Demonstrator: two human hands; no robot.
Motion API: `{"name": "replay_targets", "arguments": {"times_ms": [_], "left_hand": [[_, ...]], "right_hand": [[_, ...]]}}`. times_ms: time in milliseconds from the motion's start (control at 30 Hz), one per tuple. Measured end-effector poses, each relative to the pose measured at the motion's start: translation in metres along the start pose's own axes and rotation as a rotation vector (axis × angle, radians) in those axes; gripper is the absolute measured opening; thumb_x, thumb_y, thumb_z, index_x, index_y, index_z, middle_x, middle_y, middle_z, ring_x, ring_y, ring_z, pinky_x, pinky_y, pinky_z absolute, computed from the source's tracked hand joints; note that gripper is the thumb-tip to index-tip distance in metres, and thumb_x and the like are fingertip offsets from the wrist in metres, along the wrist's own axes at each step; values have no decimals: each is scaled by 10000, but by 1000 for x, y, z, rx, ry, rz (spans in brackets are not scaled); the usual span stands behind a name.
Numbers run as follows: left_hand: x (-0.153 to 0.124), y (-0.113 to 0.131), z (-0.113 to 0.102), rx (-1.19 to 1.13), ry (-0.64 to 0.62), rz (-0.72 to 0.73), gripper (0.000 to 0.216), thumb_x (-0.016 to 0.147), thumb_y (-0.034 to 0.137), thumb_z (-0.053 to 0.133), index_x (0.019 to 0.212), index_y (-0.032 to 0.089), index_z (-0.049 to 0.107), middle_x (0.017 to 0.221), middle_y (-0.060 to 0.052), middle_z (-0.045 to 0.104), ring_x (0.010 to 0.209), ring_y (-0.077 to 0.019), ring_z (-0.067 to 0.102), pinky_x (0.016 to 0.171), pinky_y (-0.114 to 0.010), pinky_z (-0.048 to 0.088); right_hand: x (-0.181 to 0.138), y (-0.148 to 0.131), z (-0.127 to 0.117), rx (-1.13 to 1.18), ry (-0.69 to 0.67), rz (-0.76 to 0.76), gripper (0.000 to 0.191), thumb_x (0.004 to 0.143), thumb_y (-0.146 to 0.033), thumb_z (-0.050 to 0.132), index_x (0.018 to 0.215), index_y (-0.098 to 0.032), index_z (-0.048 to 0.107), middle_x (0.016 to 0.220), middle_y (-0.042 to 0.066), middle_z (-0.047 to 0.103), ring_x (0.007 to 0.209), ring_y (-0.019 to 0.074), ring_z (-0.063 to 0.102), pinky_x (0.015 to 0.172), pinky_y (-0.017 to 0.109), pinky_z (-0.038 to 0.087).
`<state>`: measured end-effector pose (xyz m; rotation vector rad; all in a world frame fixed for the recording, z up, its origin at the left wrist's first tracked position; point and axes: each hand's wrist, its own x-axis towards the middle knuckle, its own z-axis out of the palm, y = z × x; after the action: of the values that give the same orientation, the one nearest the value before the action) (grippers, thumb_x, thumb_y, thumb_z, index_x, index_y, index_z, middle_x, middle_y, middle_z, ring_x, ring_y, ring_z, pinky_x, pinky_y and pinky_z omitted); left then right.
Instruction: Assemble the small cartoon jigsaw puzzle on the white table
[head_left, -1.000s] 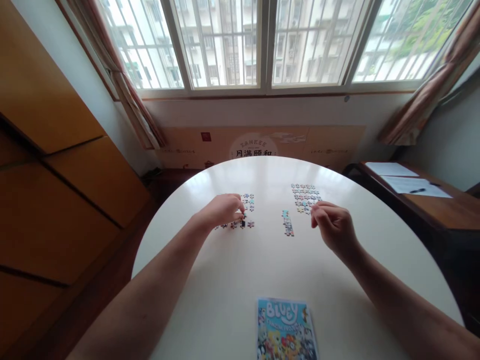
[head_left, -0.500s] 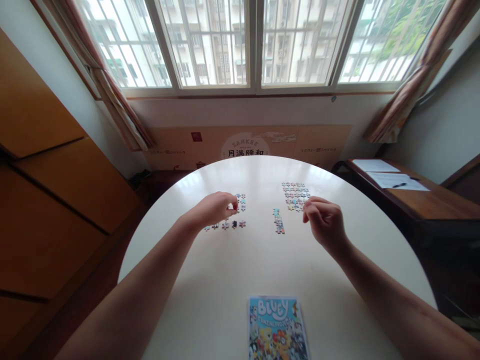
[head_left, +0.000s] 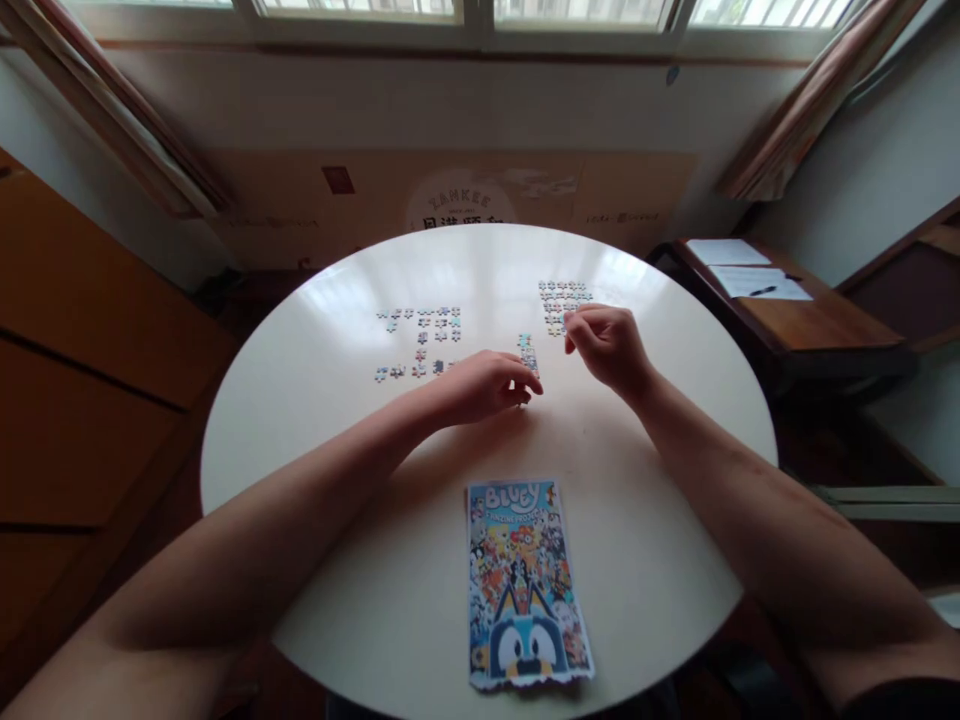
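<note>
I have the left arm stretched across the table (head_left: 397, 600), forearm slanting inward and wrist nearly level, the left hand (head_left: 487, 386) arched palm-down with its fingers bent toward the surface. That grip is closed, thumb and fingertips pinching a small puzzle piece (head_left: 523, 402) just beside the near end of the narrow puzzle strip (head_left: 529, 352). My right arm angles in from the other side; the right hand (head_left: 609, 345) hangs with curled fingers by the near corner of the right-hand group of pieces (head_left: 553, 297). I can't tell whether that grip holds anything. The left-hand group of pieces (head_left: 455, 322) lies beyond my left forearm, and the picture sheet (head_left: 517, 560) rests between both arms, nearest me.
</note>
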<state>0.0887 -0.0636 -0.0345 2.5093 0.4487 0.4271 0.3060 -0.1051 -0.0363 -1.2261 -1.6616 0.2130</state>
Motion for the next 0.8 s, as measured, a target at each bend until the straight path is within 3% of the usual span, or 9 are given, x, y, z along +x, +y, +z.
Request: {"name": "replay_targets", "arguments": {"times_ms": [433,633,800], "left_hand": [[1,-11,21,236,164,25,142,848,192,621,854,231,758,874,2,762,739,-138,669,655,-257,483],[1,-15,18,342,175,60,118,890,240,619,863,234,734,895,2,761,804,-160,686,653,-263,484],[1,-16,16,394,192,40,95,911,247,619,932,220,707,908,-14,768,820,-177,696,687,-289,509]], "right_hand": [[1,1,0,-37,-41,19,468,939,-285,494,485,-210,578,532,7,572,582,143,563,640,297,453],[1,8,2,-98,-231,41,418,935,-319,530,564,-193,673,591,7,609,610,140,570,671,305,440],[1,10,3,-167,-413,9,197,875,-264,628,764,-204,779,793,35,709,732,166,610,690,313,454]]}}
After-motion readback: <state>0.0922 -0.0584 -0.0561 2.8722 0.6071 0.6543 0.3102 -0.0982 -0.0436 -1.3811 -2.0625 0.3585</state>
